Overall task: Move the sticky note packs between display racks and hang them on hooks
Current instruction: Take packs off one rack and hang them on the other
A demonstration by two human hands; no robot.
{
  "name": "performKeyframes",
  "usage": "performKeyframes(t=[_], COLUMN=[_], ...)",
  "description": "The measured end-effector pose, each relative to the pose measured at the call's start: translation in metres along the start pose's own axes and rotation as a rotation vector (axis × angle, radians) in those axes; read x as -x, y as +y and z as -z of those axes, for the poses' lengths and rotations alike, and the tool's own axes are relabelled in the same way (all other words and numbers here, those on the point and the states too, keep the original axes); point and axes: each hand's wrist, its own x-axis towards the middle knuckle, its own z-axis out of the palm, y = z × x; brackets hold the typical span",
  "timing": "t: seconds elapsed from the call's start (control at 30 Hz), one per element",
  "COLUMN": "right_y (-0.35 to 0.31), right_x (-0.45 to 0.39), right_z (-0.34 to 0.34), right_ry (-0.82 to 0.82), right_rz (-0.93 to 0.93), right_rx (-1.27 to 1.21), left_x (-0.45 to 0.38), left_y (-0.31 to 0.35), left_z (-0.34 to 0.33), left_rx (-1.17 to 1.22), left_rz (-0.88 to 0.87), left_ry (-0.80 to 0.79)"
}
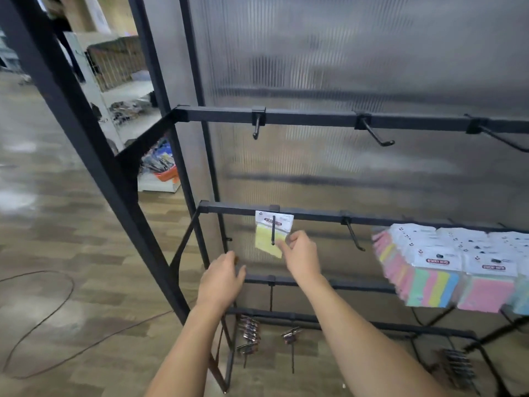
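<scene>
Just above right hand [300, 250] – yellow sticky note pack [272, 236] hanging on hook [273, 230], fingers pinching its lower right edge. Left hand [221, 279] lower left, loosely curled, holding nothing – more packs [446, 262] off right.

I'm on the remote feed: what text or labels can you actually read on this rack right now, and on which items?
"STICKY NOTE" (probable, blurred): red banner on the header card of the yellow pack hanging on the left hook, touched by the right hand.
"STICKY NOTE" (probable, blurred): red banners on the packs at right.
Smaller print and logos on the cards: too blurred to read.
</scene>
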Motion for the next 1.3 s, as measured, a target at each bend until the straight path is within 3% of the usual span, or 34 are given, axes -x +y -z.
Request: performKeyframes(t=[0.4,0.57,0.77,1.3], right_y=[0.011,0.017,0.017,0.061], right_x=[0.066,0.099,0.119,0.136], right_z=[0.02,0.033,0.054,0.093], right_ry=[0.152,0.139,0.197,0.383], right_rz=[0.197,0.251,0.285,0.104], right_rx=[-0.023,-0.05,-0.079,-0.268], left_x=[-0.021,-0.047,-0.064,0.076], left_y=[0.0,0.019,0.036,0.056], left_z=[0.001,-0.007,-0.028,0.02], left_rx=[0.128,0.201,0.381,0.502], left_rz=[-0.051,-0.096,-0.05,-0.225], left_ry=[-0.048,-0.04,-0.116,-0.019])
